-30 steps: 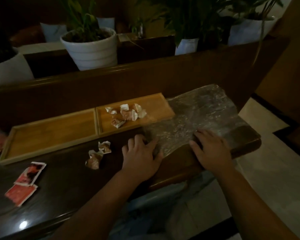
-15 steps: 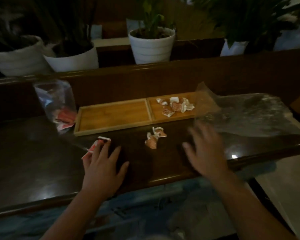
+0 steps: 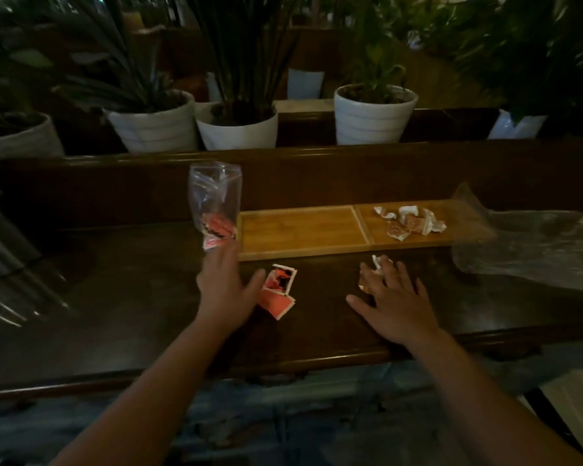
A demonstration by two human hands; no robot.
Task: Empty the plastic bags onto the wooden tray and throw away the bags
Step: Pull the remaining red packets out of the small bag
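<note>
A two-compartment wooden tray [image 3: 297, 230] lies on the dark table; its right compartment holds several crumpled wrapped pieces [image 3: 409, 222]. An upright clear plastic bag [image 3: 215, 200] with red packets in its bottom stands at the tray's left end. My left hand [image 3: 224, 285] reaches toward it, fingers spread, fingertips just below the bag, holding nothing. Two red-and-white packets [image 3: 278, 290] lie by its thumb. My right hand [image 3: 392, 302] rests flat and open on the table, partly over a few loose wrapped pieces [image 3: 379, 264]. An empty flattened plastic bag [image 3: 532, 243] lies at the right.
White plant pots [image 3: 372, 117] stand in a row on the ledge behind the table's raised back rail [image 3: 317, 153]. The table's front edge [image 3: 317, 359] runs just under my forearms. A metallic object [image 3: 4, 250] shows at the far left.
The view has swung left. My hands left the flattened bag. My left hand has moved forward toward the upright bag; my right hand has come down on the table by the loose pieces.
</note>
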